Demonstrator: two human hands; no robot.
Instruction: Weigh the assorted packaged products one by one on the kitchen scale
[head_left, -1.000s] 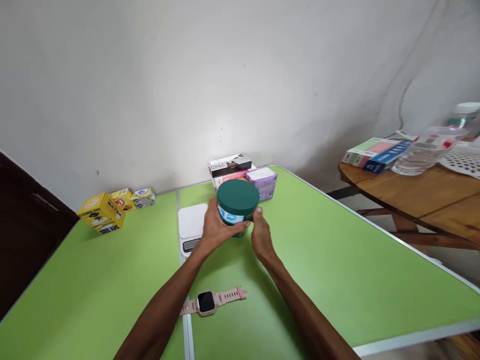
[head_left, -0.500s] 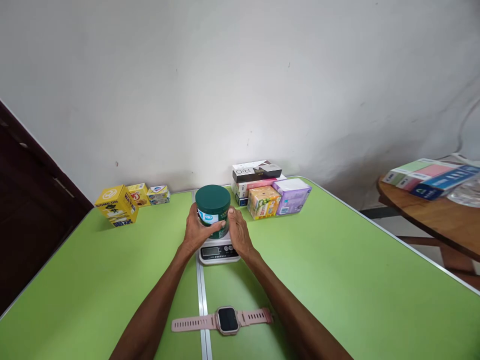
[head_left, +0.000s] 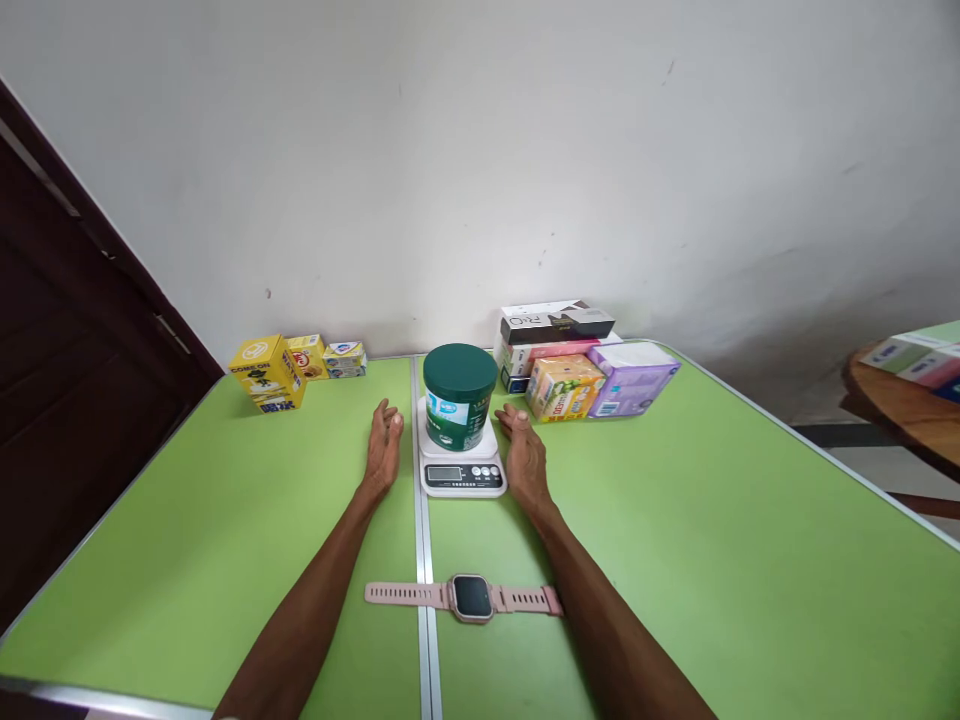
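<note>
A green lidded tub (head_left: pixel 458 398) stands upright on the platform of a white digital kitchen scale (head_left: pixel 464 478). To its left, my left hand (head_left: pixel 383 448) is held apart from it, palm inward and fingers stretched, with nothing in it. My right hand (head_left: pixel 526 462) is on the other side, beside the scale's right edge; it too is open and holds nothing. Nearer to me, a smartwatch with a pink strap (head_left: pixel 472 597) lies flat on the table between my forearms.
Yellow boxes (head_left: pixel 268 374) stand at the back left. At the back right are stacked boxes (head_left: pixel 556 323), an orange tissue pack (head_left: pixel 565 388) and a purple tissue pack (head_left: pixel 631 378). The green table (head_left: pixel 712 520) has a metal seam down its middle. A wooden table (head_left: pixel 900 400) stands at right.
Both hands have let go of the green tub and moved apart, one to each side. The tub stays on the scale. The camera view has shifted left.
</note>
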